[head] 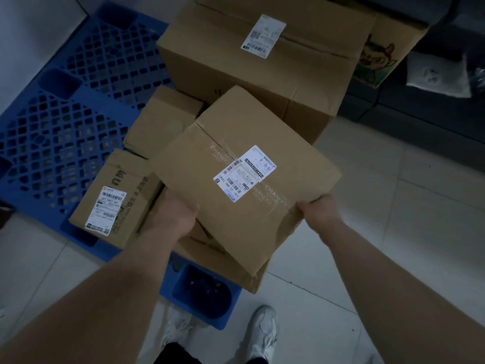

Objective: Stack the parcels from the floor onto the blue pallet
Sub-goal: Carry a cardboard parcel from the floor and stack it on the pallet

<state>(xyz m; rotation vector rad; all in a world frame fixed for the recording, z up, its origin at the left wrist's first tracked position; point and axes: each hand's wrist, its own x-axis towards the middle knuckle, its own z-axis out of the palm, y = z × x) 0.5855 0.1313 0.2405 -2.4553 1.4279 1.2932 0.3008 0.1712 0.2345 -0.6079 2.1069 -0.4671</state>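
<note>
You are holding a parcel point(236, 179) between your left hand point(175, 214) and right hand point(319, 208), fingers curling round its near edges, pallet point(78, 101) beneath. It is looking stiff and light; grip opposite edges.

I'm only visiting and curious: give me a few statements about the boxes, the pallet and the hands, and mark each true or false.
1. The left hand and the right hand both hold the taped box. True.
2. The pallet is red. False: it is blue.
3. The large box at the back has a white label on top. True.
4. The taped box bears no label. False: a shipping label sits on its top.
5. No parcels lie on the pallet. False: several do, among them a small box.
6. The person wears white shoes. True.
</note>
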